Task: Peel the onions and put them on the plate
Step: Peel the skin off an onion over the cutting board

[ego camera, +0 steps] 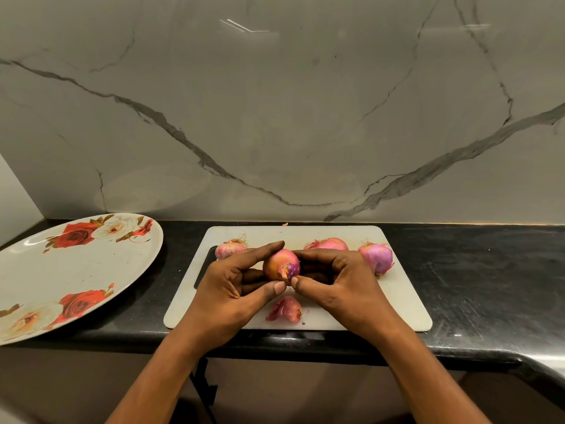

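Four red onions show in the head view. One partly peeled red onion (279,264) is held just above the white rectangular plastic cutting board (406,304), between both hands. The left hand (226,289) grips it, with the forefinger curled over its top and the thumb under its near side. The right hand (339,283) is curled against the onion's right side, its thumb tip pressed at the torn edge of skin, where purple flesh shows.

Three unpeeled onions lie on the far part of the board: a pale pink onion (227,250) behind the left hand, a second pink onion (328,243) behind the right hand, and a purple-pink onion (377,257) just beside the right hand's knuckles. A loose piece of reddish onion skin (286,309) lies on the board's near part, below the hands.

The board rests on the black stone counter (474,270). To its left, apart from it, sits a large white oval plate with red and white roses (46,280), holding no onion. Grey-veined marble wall (275,117) rises behind.
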A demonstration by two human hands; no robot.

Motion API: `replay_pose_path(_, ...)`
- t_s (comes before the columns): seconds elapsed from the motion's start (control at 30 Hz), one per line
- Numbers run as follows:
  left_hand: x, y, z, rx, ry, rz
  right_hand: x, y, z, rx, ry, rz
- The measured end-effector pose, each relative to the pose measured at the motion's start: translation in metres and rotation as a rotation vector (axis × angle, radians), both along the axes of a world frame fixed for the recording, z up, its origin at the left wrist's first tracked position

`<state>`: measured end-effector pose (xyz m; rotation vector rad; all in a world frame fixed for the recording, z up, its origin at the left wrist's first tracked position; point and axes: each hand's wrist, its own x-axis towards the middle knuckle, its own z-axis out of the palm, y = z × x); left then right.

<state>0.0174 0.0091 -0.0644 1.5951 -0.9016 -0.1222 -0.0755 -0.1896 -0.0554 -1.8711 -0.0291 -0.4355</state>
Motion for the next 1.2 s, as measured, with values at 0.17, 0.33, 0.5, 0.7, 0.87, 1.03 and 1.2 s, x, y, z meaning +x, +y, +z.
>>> replay_pose_path(0.17,0.0011,0.0021,0.0021,-0.027,0.023,-0.002,0.0013,-0.0002,-0.0012,0.012,-0.009,-0.022)
replay_pose_path(0.33,0.0,0.0012,0.0038,-0.02,0.026,0.006,0.0031,0.0004,-0.0048,0.047,-0.02,-0.047)
replay_pose_path(0.5,0.0011,0.0009,0.0007,-0.061,0.024,0.072,0.0022,-0.0004,-0.0055,0.128,-0.055,-0.077)
replay_pose_path(0.7,0.0013,0.0018,0.0001,-0.062,0.021,0.076,0.0037,0.0017,-0.0057,0.116,-0.024,-0.084)
replay_pose_path(0.87,0.0001,0.0018,0.0031,-0.008,-0.002,0.02,0.0005,0.0037,0.0002,0.12,0.004,-0.034)
replay_pose_path(1.03,0.0004,0.0023,0.0024,0.007,-0.01,0.002,0.0001,0.0024,0.0002,0.087,0.005,-0.052)
replay_pose_path(1.2,0.0008,0.0028,0.0014,-0.001,0.004,-0.016,0.0006,0.0013,-0.0003,0.095,-0.02,-0.042)
